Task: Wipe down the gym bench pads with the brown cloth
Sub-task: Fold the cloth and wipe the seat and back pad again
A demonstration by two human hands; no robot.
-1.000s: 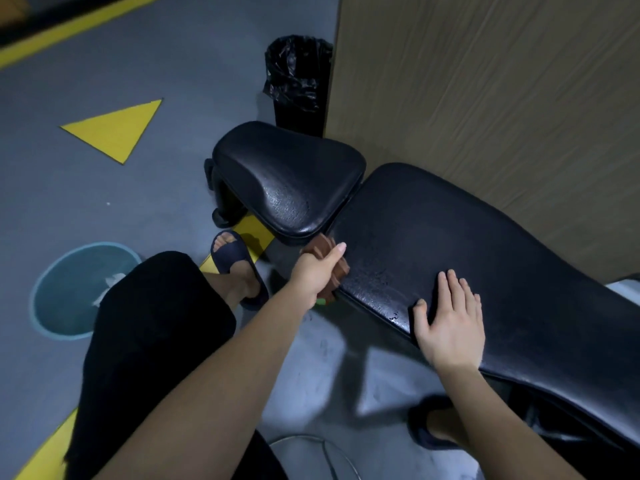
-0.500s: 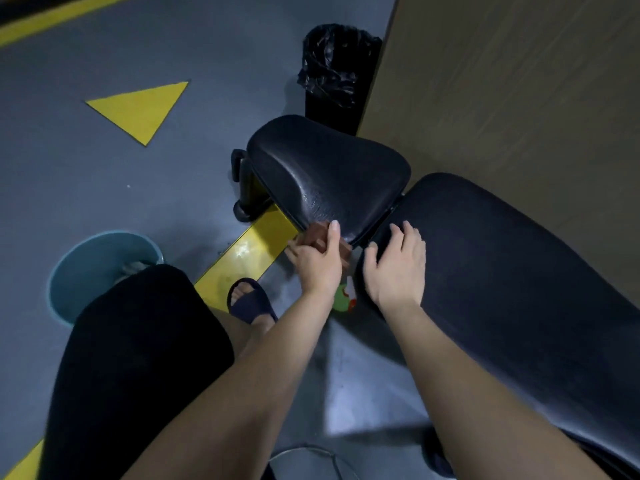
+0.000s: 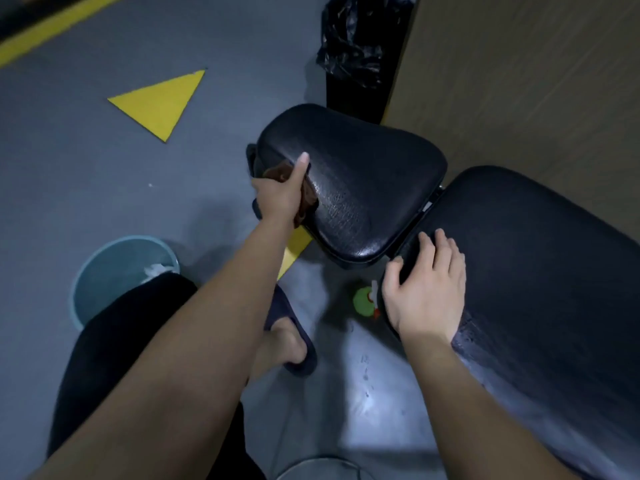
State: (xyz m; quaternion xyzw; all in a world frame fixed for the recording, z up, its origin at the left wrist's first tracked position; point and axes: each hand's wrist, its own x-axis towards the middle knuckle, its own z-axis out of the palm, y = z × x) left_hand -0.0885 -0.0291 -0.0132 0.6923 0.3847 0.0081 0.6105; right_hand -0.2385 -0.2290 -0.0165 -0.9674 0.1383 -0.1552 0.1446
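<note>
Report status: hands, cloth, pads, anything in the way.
Left hand shut on brown cloth, pressed to seat pad left edge. Right hand flat on back pad. Green spray bottle on floor below; nothing blocking.

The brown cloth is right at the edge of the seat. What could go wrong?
The brown cloth sits bunched under the left hand at the seat pad rim, so it might slip off. The green spray bottle lies on the floor beside the slippered foot, which might kick it.
</note>
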